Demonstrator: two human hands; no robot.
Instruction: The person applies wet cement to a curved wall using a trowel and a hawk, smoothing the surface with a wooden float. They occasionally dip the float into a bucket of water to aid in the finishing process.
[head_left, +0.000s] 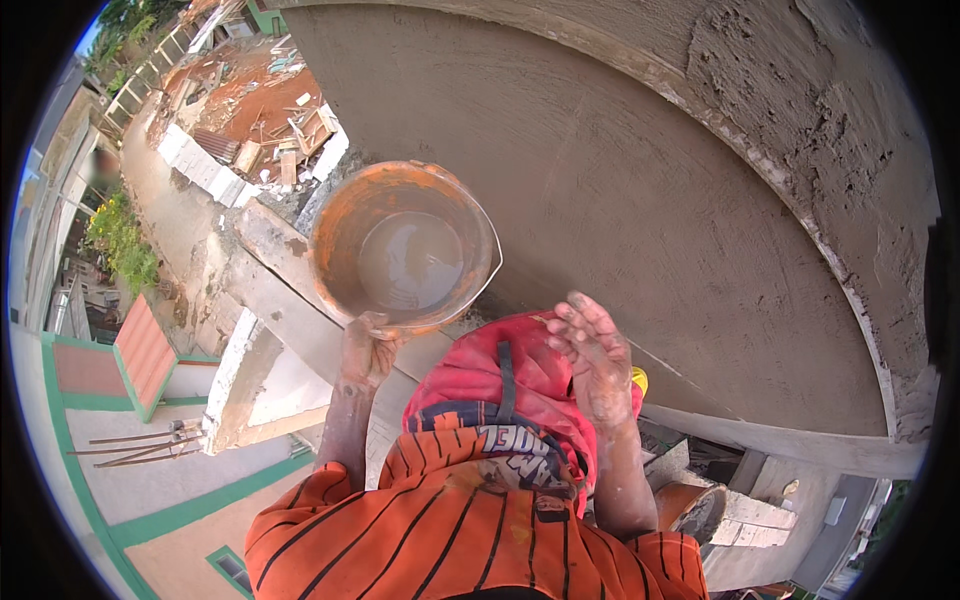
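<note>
An orange bucket (335, 230) with a wire handle and grey watery liquid in the bottom is at the centre left. My left hand (368, 350) grips the near lower edge of its rim. My right hand (590, 350) is raised right of the bucket with fingers apart and slightly curled, palm turned up, holding nothing. It is smeared with grey material and is in front of my red trousers.
A freshly plastered grey wall (640, 200) fills the upper right. Narrow boards (270, 290) run beside me at a height. Below are a rubble-strewn yard (240, 120) and a green-trimmed building (150, 460). Another orange bucket (690, 510) sits at the lower right on boards.
</note>
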